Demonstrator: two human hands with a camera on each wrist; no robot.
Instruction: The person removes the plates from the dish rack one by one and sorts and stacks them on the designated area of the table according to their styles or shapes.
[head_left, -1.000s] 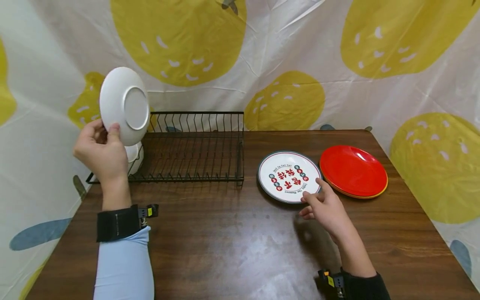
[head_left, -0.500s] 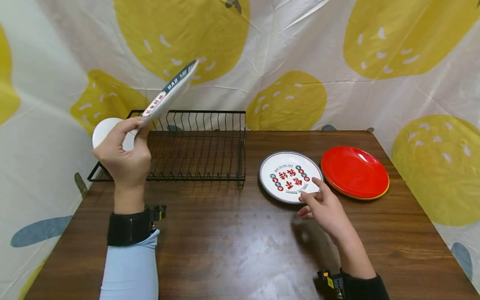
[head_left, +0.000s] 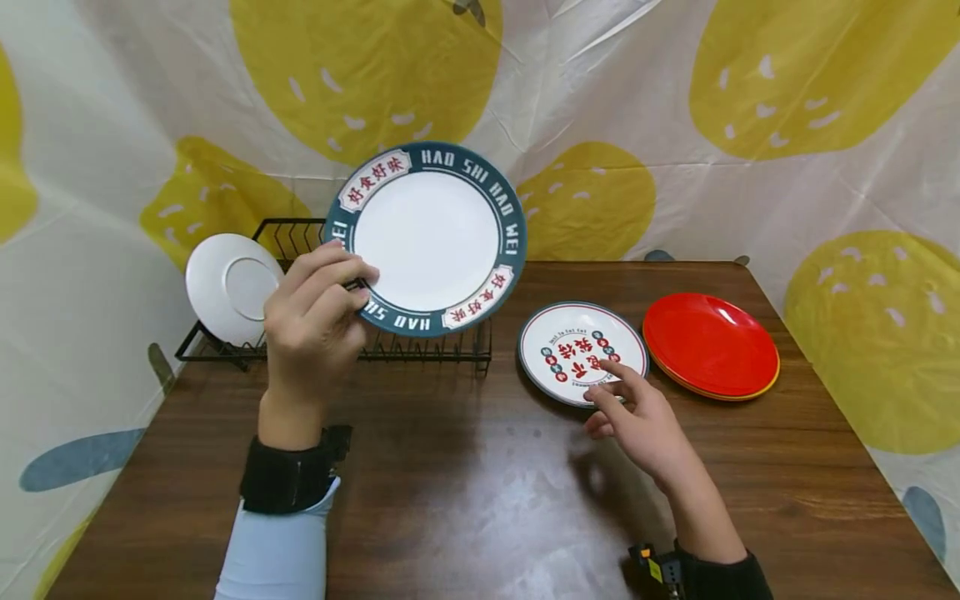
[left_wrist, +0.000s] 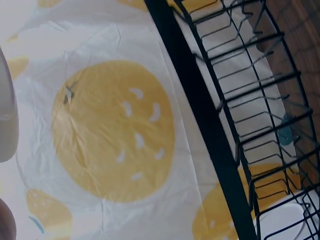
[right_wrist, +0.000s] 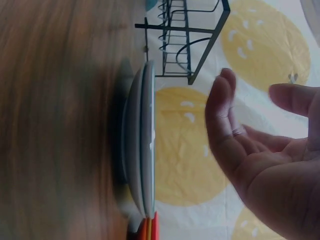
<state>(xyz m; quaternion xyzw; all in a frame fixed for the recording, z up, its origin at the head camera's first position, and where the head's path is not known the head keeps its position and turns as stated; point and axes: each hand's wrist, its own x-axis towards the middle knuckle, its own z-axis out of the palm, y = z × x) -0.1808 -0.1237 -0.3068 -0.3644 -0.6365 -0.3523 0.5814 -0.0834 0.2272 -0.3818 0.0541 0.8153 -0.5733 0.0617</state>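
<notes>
My left hand (head_left: 318,325) pinches a white plate (head_left: 427,242) by its lower left edge, fingers over the face. The plate has a dark green rim with lettering and is raised in front of the black dish rack (head_left: 420,350), face toward the head camera. In the left wrist view only a sliver of the plate (left_wrist: 7,115) shows. My right hand (head_left: 637,417) holds nothing and hovers, fingers loosely bent, over the near right edge of a small stack of white plates (head_left: 555,333) with red characters. The right wrist view shows a gap between that hand and the stacked plates (right_wrist: 142,145).
Another white plate (head_left: 225,287) stands at the rack's left end, its underside showing. Red plates (head_left: 708,342), stacked with a yellow edge below, lie right of the white stack on the brown wooden table (head_left: 465,500). A lemon-patterned cloth (head_left: 517,67) hangs behind.
My left hand has swung right and turned the plate from its white underside to its green-rimmed face, uncovering the plate in the rack. My right hand has shifted slightly left.
</notes>
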